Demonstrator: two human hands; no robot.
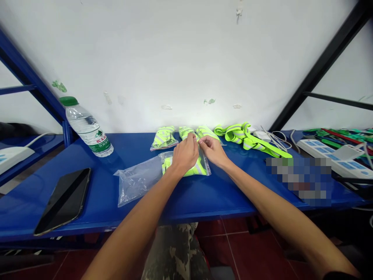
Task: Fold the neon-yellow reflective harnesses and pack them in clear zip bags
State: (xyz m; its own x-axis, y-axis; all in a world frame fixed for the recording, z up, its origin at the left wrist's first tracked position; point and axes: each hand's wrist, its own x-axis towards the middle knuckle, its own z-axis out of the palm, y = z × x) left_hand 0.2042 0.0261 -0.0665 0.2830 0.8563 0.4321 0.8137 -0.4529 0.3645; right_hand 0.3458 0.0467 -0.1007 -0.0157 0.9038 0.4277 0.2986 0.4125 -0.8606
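Observation:
A clear zip bag [200,169] with a folded yellow-green reflective strap in it lies on the blue table. My left hand [186,153] is over its upper middle, fingers pinched together; what they hold is hidden. My right hand [214,151] is at the bag's upper right, with thumb and forefinger drawn together beside my left hand. Whatever is between those fingertips is too small to name. Behind my hands, near the wall, sit several packed bags, among them a left one [164,137] and a right one [208,133]. An unfilled clear bag [136,181] lies left of my left forearm.
On the blue table [186,210], a water bottle [89,130] and a black tablet [65,198] stand and lie at left. Loose straps [247,138], white cables [278,140] and a power strip [335,157] are at right, near a blurred patch.

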